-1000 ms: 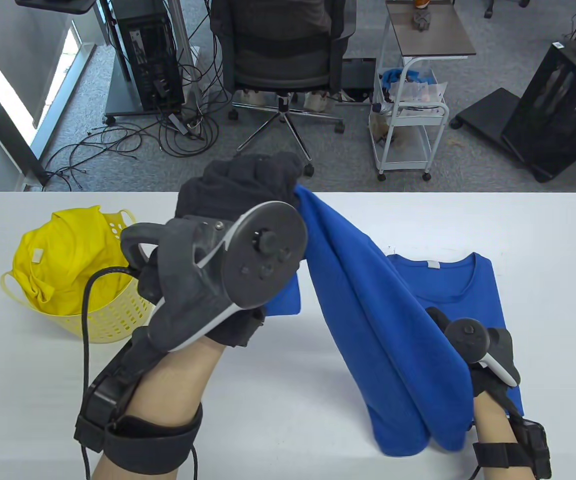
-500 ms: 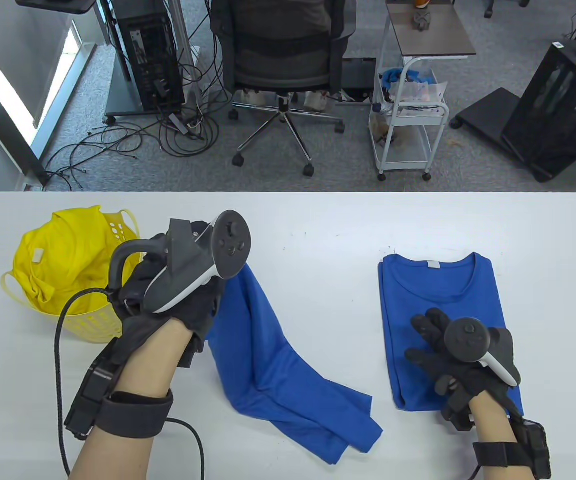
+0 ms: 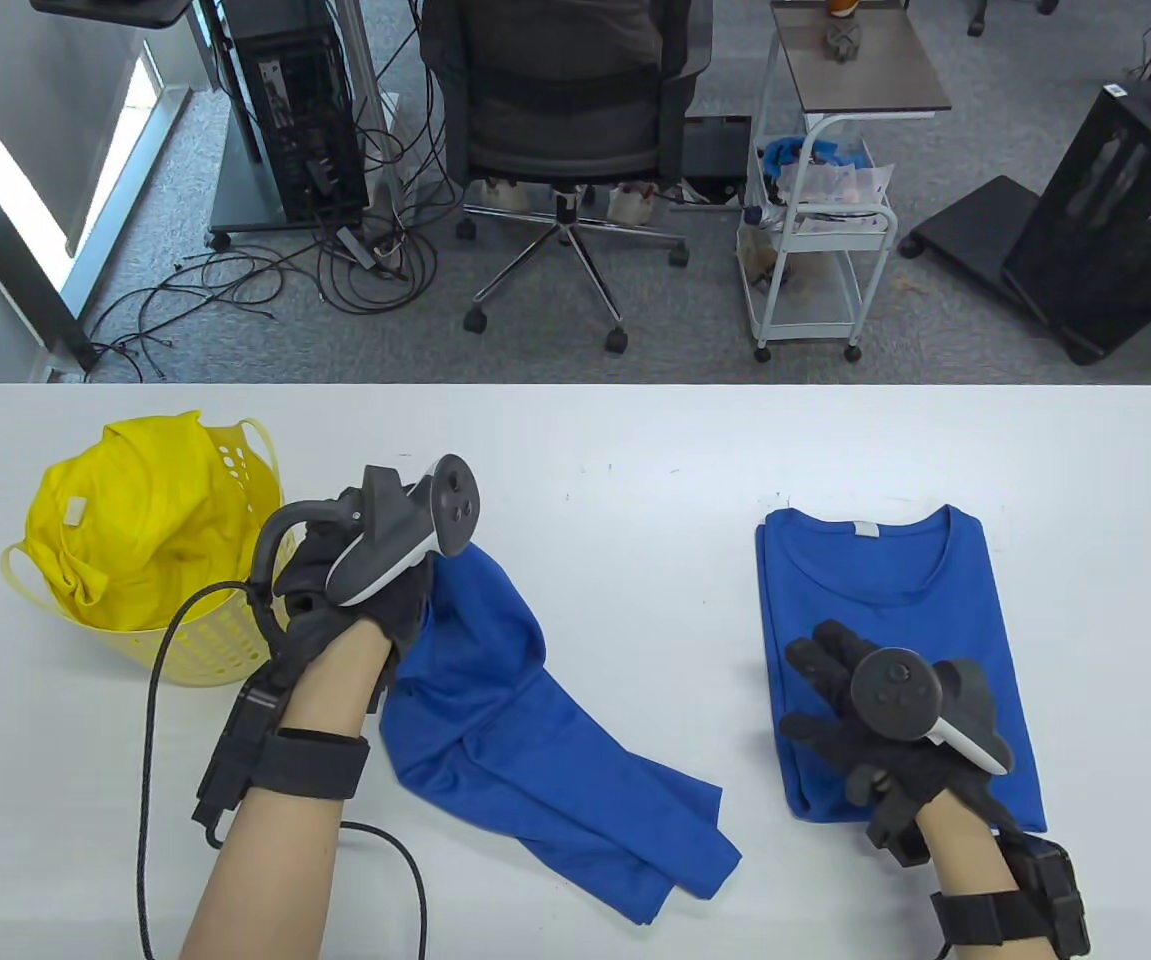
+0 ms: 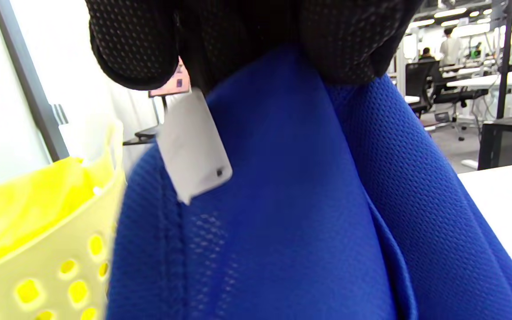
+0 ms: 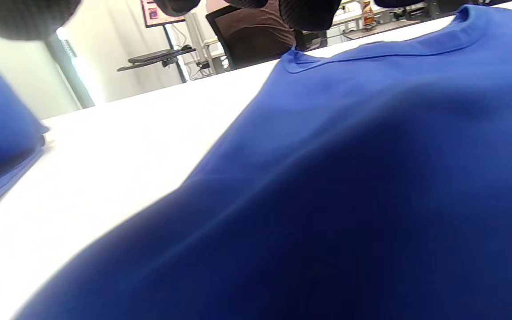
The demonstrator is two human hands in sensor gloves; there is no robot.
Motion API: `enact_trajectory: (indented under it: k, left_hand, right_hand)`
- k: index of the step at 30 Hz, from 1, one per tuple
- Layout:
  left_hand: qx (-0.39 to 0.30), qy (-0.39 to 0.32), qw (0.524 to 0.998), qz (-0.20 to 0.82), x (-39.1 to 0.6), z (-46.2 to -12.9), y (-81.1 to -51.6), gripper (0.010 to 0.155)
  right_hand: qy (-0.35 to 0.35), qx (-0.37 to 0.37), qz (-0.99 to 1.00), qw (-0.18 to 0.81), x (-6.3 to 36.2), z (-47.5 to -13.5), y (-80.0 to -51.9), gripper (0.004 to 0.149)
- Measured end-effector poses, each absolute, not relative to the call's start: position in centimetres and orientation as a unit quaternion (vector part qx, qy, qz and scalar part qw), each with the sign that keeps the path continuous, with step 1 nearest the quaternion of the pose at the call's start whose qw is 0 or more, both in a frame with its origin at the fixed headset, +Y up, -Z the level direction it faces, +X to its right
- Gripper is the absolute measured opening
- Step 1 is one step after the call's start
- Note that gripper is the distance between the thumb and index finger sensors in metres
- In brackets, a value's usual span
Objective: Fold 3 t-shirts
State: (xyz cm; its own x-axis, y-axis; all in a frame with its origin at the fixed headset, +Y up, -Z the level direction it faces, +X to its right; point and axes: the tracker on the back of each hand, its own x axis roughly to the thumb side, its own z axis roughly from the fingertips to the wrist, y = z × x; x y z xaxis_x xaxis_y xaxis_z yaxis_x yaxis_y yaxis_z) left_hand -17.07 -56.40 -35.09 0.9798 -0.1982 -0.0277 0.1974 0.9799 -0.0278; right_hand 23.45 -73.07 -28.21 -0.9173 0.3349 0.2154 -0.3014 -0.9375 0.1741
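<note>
**Second blue shirt in hand**

Left hand [image 3: 360, 590] grip clamped on loose blue shirt [image 3: 535, 730], crumpled mid-bench [image 3: 635, 450]. Right hand [image 3: 885, 720] fingers look spread flat on folded shirt [image 3: 885, 590]. Yellow shirt [image 3: 125, 520] in basket [image 3: 205, 640]

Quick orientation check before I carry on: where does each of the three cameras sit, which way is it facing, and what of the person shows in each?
Table view: overhead, looking down; both forearms enter from the bottom. Left hand grips the crumpled blue t-shirt; right hand spreads over the folded blue t-shirt.
Left wrist view: under the left wrist, facing along the table; gloved fingers pinch blue cloth beside the yellow basket.
Right wrist view: low over the folded shirt, facing its collar; fingertips at top.
Shared: table and left wrist views both show the basket.
</note>
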Motion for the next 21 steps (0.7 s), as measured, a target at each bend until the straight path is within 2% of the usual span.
enact_trajectory:
  k: [3,7,10,12,15,19,21]
  left_hand:
    - [0.038,-0.014,0.997,-0.067,-17.6,-34.2,-57.3,0.064]
    - [0.088,-0.058,0.994,-0.007,-18.5,-31.6,-59.5,0.057]
    - [0.022,-0.063,0.998,-0.021,-19.2,-30.5,-63.4,0.049]
    - [-0.026,-0.046,0.998,-0.046,-20.1,-30.3,-66.3,0.047]
    - [-0.062,-0.009,0.997,-0.054,-22.4,-30.4,-70.6,0.049]
    - [-0.107,0.003,0.992,-0.061,-24.4,-30.7,-74.3,0.05]
    - [-0.156,-0.016,0.986,-0.062,-25.0,-30.9,-75.5,0.051]
  right_hand:
    - [0.066,0.148,0.975,0.152,22.1,-27.7,-72.7,0.071]
    - [0.062,0.196,0.97,0.131,19.5,-26.8,-72.3,0.067]
    - [0.067,0.242,0.961,0.113,17.0,-25.8,-72.3,0.059]
    - [0.074,0.273,0.954,0.096,15.1,-25.0,-72.5,0.052]
    - [0.082,0.312,0.945,0.052,12.5,-23.7,-72.9,0.045]
    - [0.094,0.335,0.937,0.027,11.1,-23.1,-73.6,0.042]
    - [0.126,0.34,0.932,0.026,10.6,-23.0,-74.6,0.046]
